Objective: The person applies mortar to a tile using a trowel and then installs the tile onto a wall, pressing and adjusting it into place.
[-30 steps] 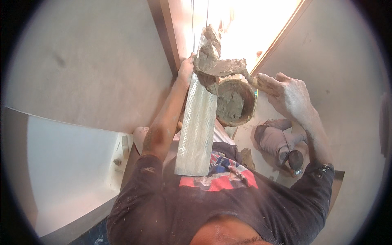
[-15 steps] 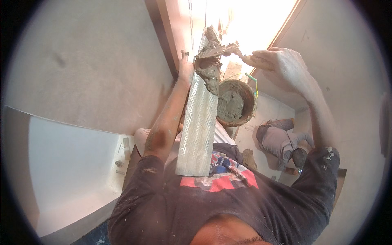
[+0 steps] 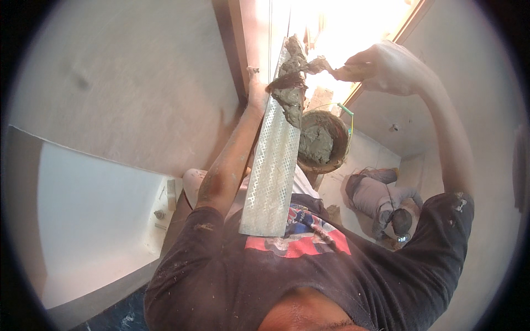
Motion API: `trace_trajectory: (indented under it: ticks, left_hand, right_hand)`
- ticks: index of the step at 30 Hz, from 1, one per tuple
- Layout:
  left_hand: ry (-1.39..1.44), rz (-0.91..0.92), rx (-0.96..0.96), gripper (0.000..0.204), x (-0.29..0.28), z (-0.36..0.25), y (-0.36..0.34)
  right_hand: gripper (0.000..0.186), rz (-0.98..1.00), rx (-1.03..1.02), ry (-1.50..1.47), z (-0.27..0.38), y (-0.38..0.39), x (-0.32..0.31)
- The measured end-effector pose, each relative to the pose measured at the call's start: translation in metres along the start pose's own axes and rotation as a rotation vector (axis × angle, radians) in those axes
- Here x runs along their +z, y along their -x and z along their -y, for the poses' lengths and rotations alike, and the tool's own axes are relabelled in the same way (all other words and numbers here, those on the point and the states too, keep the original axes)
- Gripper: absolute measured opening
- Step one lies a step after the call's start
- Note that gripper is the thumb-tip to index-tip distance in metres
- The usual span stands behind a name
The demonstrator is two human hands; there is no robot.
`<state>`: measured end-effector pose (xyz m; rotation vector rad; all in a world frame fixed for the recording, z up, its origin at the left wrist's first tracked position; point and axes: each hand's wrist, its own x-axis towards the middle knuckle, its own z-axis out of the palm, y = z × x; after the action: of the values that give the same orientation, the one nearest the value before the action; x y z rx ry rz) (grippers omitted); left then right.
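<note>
My left hand [image 3: 257,92] grips the left edge of a long grey plastering board [image 3: 269,182] with a patterned face, its fingers mostly hidden behind it. The board's lower end reaches my shirt front. Wet grey-brown mortar [image 3: 289,105] is heaped on its upper part. My right hand [image 3: 395,69], raised at the upper right, is closed around the handle of a mortar-coated trowel [image 3: 319,65]. The trowel's blade lies against the heap on the board. Just right of the board and below the trowel stands a bucket [image 3: 345,148] holding more mortar [image 3: 316,142].
Another person [image 3: 381,198] crouches low at the right. Plastered walls rise on the left [image 3: 149,83] and right [image 3: 486,138]. A white recessed basin or tub [image 3: 99,204] lies at the lower left. Strong light pours through an opening [image 3: 337,27] ahead.
My right hand has moved slightly up and right, and the trowel blade has tilted to a steeper angle against the mortar. The view has shifted a little. The left hand still holds the board.
</note>
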<state>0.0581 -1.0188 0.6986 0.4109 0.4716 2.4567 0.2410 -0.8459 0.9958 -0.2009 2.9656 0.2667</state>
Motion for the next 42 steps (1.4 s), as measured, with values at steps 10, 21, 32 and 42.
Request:
trace_trajectory:
  ticks: [10, 21, 32, 42]
  left_hand:
    - [-0.287, -0.135, 0.17, 0.081, 0.02, 0.003, 0.012]
    - [-0.498, -0.195, 0.229, 0.067, -0.053, 0.008, -0.015]
    - [0.037, -0.05, -0.117, 0.044, -0.032, -0.002, -0.008]
    - [-0.07, -0.062, -0.11, 0.049, -0.005, -0.016, 0.012]
  right_hand:
    - [0.054, 0.033, 0.103, -0.063, 0.034, 0.052, -0.002]
    - [0.058, -0.164, 0.046, -0.272, 0.032, 0.102, 0.035]
    - [0.048, -0.403, 0.325, -0.914, 0.029, 0.131, 0.139]
    - [0.053, -0.294, 0.276, -0.825, 0.051, 0.12, 0.152]
